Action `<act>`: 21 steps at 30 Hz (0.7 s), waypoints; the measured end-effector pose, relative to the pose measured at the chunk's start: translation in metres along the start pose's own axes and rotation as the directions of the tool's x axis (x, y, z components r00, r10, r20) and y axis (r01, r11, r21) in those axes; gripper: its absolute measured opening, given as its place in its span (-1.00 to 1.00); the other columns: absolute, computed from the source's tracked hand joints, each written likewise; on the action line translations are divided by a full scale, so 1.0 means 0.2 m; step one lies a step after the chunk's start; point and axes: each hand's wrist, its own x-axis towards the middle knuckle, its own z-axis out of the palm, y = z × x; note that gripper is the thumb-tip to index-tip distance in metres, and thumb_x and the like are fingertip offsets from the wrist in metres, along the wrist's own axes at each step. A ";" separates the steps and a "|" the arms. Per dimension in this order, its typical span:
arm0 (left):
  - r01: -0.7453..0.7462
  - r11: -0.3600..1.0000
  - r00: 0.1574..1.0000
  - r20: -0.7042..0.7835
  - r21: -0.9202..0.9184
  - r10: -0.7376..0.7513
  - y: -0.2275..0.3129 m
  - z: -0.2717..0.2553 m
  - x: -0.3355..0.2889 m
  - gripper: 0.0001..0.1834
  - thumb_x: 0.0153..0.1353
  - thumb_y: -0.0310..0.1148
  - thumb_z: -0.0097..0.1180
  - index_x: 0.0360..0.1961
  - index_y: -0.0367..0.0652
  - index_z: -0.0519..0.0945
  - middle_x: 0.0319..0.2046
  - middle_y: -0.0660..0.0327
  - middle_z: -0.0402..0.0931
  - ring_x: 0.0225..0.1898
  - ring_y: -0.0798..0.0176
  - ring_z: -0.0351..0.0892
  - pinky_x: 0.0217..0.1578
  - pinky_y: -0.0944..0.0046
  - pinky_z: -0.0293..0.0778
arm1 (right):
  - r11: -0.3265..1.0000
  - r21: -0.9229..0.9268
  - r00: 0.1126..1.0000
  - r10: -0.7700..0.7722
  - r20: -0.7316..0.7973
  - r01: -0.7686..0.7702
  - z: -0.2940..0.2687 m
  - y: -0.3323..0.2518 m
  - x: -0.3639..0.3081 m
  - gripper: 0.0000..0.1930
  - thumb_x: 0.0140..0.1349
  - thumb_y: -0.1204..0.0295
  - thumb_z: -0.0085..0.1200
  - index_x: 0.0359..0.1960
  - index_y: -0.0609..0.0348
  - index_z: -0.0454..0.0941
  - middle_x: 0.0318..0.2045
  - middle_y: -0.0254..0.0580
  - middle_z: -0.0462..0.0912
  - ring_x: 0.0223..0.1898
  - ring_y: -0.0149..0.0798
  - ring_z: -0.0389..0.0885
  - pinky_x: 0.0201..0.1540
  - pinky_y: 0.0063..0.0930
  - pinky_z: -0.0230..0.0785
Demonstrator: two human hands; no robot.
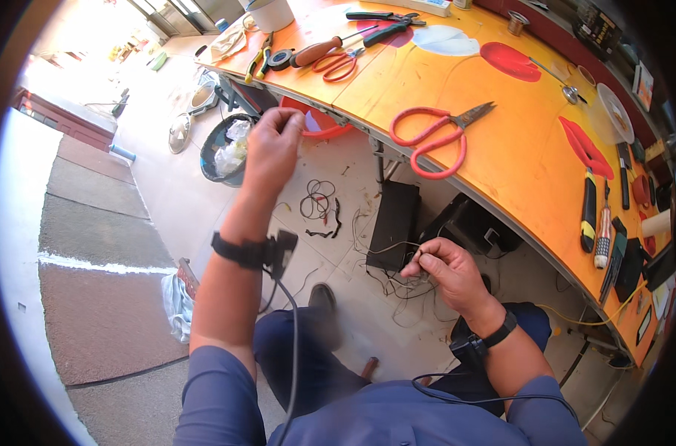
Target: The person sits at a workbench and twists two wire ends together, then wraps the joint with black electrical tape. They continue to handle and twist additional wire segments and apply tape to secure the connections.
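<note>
Strong daylight from my upper left bleaches the floor (151,104) there nearly white. Shade lies beneath the table (527,134); my right hand (453,273) shows fairly crisp, my left shoe (323,303) blurry. The black-rimmed fisheye bends straight edges.

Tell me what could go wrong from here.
The large red-handled scissors lie at the edge of the orange table; a bump might knock them off. The thin wire pinched in the right hand could snag among the loose wires below. The cable hanging from the left wrist's black band might catch.
</note>
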 end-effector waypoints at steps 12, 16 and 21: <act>-0.056 0.659 0.989 -0.048 0.750 0.139 -0.10 -0.05 0.71 -0.61 0.39 -0.11 0.11 0.17 0.05 0.63 0.04 -0.05 0.54 0.13 -0.13 0.54 0.14 -0.01 0.46 | 0.994 0.002 0.992 0.112 0.052 -0.113 -0.09 -0.05 0.11 -0.89 0.44 0.46 0.10 -0.17 0.26 0.57 -0.34 -0.18 0.69 -0.37 -0.40 0.66 -0.25 -0.49 0.56; -0.085 0.545 0.989 0.005 0.834 0.145 -0.12 -0.03 0.78 -0.59 0.38 -0.06 0.13 0.15 0.05 0.64 -0.04 -0.05 0.59 0.04 -0.12 0.61 0.07 -0.02 0.49 | 0.993 -0.035 0.991 0.114 0.064 -0.112 -0.10 -0.06 0.12 -0.89 0.44 0.46 0.09 -0.16 0.27 0.57 -0.34 -0.20 0.68 -0.36 -0.42 0.65 -0.24 -0.50 0.55; -0.099 0.602 0.983 -0.015 0.792 0.181 -0.13 -0.05 0.80 -0.64 0.37 -0.04 0.14 0.06 0.03 0.67 -0.15 0.00 0.63 -0.07 -0.07 0.65 -0.04 0.01 0.52 | 0.992 -0.014 0.989 0.127 0.076 -0.126 -0.10 -0.07 0.11 -0.88 0.46 0.47 0.07 -0.14 0.28 0.57 -0.33 -0.24 0.65 -0.34 -0.46 0.62 -0.24 -0.51 0.53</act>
